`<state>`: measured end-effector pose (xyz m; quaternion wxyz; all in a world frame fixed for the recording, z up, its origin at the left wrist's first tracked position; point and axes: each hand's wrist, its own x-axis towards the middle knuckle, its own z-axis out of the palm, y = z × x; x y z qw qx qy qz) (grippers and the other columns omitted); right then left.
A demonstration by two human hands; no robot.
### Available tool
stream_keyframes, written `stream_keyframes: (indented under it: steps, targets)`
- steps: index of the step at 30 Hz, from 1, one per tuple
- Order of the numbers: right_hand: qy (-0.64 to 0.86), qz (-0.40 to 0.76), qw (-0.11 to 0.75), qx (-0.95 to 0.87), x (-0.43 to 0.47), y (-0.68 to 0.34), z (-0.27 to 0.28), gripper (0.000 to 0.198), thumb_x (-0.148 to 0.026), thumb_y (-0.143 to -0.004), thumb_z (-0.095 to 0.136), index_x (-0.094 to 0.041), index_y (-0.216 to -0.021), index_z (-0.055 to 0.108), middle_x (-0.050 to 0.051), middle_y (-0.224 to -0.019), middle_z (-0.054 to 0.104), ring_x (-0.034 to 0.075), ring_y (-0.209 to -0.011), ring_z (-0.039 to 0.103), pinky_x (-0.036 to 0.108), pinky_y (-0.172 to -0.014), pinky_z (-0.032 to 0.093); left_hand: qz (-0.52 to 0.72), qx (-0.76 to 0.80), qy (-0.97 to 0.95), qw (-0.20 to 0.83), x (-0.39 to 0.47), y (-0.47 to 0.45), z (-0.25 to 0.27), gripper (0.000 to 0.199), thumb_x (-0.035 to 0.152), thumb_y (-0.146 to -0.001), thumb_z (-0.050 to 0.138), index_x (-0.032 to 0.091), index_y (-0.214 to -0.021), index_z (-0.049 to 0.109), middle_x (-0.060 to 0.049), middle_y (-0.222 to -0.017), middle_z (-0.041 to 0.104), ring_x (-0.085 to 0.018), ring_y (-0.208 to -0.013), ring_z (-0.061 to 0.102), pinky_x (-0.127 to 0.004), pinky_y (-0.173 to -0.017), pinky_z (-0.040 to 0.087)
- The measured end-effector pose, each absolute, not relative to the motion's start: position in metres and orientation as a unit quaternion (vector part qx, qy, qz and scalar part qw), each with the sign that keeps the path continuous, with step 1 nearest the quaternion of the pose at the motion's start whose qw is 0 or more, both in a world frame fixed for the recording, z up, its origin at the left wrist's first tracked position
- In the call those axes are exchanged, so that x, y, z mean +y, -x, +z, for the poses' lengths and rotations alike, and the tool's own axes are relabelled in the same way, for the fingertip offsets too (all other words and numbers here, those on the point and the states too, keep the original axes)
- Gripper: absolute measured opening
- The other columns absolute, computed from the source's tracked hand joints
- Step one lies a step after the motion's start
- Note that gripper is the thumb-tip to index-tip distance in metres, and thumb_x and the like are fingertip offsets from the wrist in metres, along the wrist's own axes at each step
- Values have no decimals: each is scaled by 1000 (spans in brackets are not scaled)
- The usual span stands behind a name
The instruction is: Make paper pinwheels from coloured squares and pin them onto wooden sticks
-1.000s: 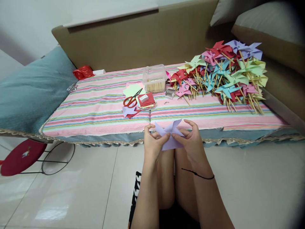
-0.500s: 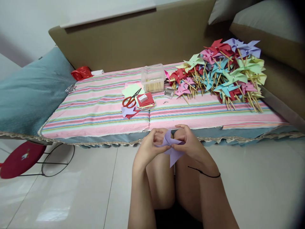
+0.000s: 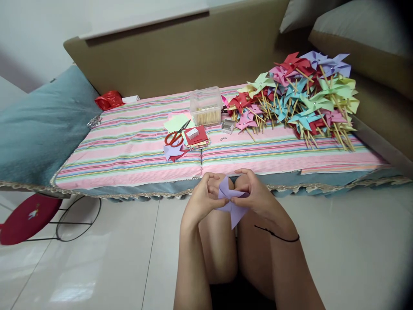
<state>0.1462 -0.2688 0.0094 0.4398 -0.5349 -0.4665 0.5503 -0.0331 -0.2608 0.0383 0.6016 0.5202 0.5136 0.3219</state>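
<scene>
A purple paper pinwheel [image 3: 238, 213] is pinched between my two hands above my knees, its folded blades sticking out around my thumbs. My left hand [image 3: 204, 196] grips it from the left, thumb tip near the middle. From the right, my right hand [image 3: 254, 193] holds it the same way, with its thumb beside the left one. Fingertips behind the paper are partly hidden. No stick shows on this pinwheel. Beyond my hands, on the striped cloth [image 3: 135, 161], lie red-handled scissors [image 3: 174, 138], stacked paper squares [image 3: 197, 134] and a purple cut piece [image 3: 172, 152].
Many finished pinwheels on sticks [image 3: 303, 103] are heaped at the right. A clear plastic box [image 3: 206, 105] holds wooden sticks, with a small open box [image 3: 227, 126] beside it. A red plastic bag [image 3: 109, 100] lies far left; a red stool [image 3: 30, 218] stands on the floor.
The pinwheel has turned slightly in my hands, with its lower blade shifting a little right and down. Both hands keep their pinch, and the view has shifted slightly.
</scene>
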Motion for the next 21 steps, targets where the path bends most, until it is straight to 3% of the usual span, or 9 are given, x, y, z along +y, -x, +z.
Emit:
stream_keyframes:
  steps: [4,10,14,21]
  targets:
    - [513,581,451,-442,-266,-147,15,68,-21,-53,84,-28,-114,53,-3,-68,73,24,-71,67,34,-63,51,350,502,-469,637,-260,31,38,53,17,-56,78,22,-95,43,9,-53,59,-9,-47,54,-18,-50,37]
    - [498,563,568,-336,-262,-155,21,62,-38,-65,81,-25,-118,53,3,-94,75,20,-89,68,35,-80,52,476,520,-320,633,-254,23,33,57,23,-49,85,20,-87,43,0,-63,71,-12,-51,63,-21,-53,46]
    - [505,563,568,-324,-263,-148,20,44,-42,-67,79,-22,-103,64,4,-90,74,19,-81,68,33,-75,53,529,519,-261,618,-251,16,29,58,21,-45,86,19,-85,44,-1,-62,71,-12,-50,63,-21,-53,48]
    - [503,452,651,-345,-261,-126,20,18,-30,-67,79,-21,-79,69,1,-78,72,18,-75,68,31,-72,54,553,522,-252,599,-254,6,28,61,21,-45,86,21,-86,41,0,-61,71,-13,-50,63,-21,-52,47]
